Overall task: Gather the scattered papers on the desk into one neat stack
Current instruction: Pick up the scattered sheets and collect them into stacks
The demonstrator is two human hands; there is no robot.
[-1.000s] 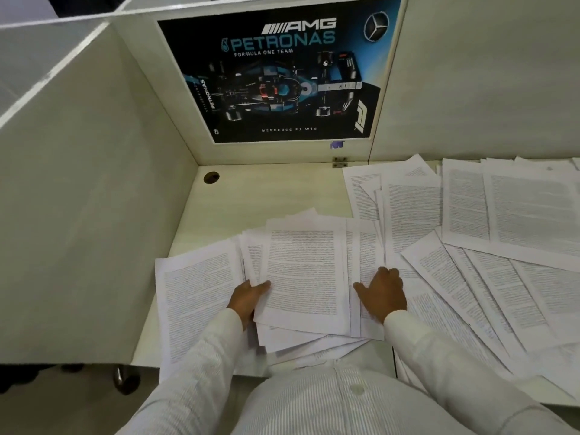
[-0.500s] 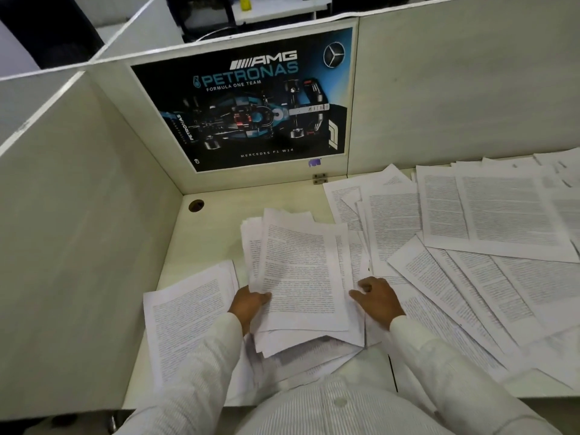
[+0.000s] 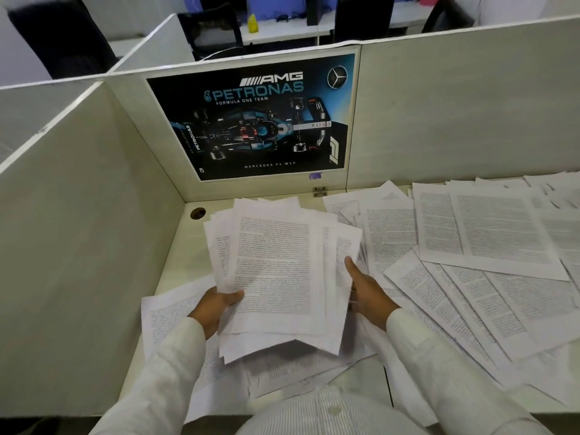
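Sheets of printed white paper (image 3: 489, 233) cover the pale desk (image 3: 188, 243) toward its right edge; left hand (image 3: 213, 306) and right hand (image 3: 367, 293) grip a fanned, uneven bundle (image 3: 276, 268).

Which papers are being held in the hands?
The messy bundle in the middle, gripped by the left hand and right hand. All the other sheets lie flat on the desk.

Both hands (image 3: 292, 301) have lifted the gathered bundle of papers (image 3: 276, 271) up off the desk (image 3: 188, 240).
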